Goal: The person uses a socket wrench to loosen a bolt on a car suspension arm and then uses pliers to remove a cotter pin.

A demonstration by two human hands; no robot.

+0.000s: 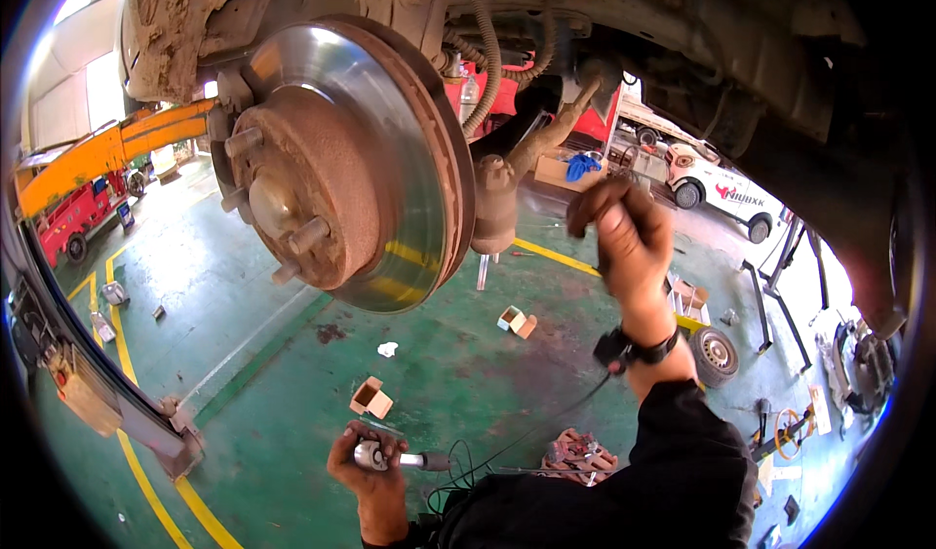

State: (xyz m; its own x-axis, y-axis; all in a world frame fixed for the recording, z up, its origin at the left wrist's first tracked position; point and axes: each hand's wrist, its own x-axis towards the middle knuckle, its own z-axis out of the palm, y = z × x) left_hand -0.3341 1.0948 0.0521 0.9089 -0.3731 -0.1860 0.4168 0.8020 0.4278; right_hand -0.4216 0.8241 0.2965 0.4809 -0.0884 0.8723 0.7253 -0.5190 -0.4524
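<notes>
Left hand (369,486) low with the ratchet (414,460), joint (495,208) above and to its right, right hand (636,242) nearer to it.

The disc (419,159) bounds the joint on the left, its rim just beside it; below, the left fingers wrap the ratchet's head, the handle pointing right, roughly level, with open room over the floor (453,354) up to the joint. The joint stands near upright, its rod (546,139) slanting up and right under the car's underside (663,22). The right hand, apart to the right, has its fingers curled in toward the thumb, blurred; I cannot tell whether they pinch anything.
</notes>
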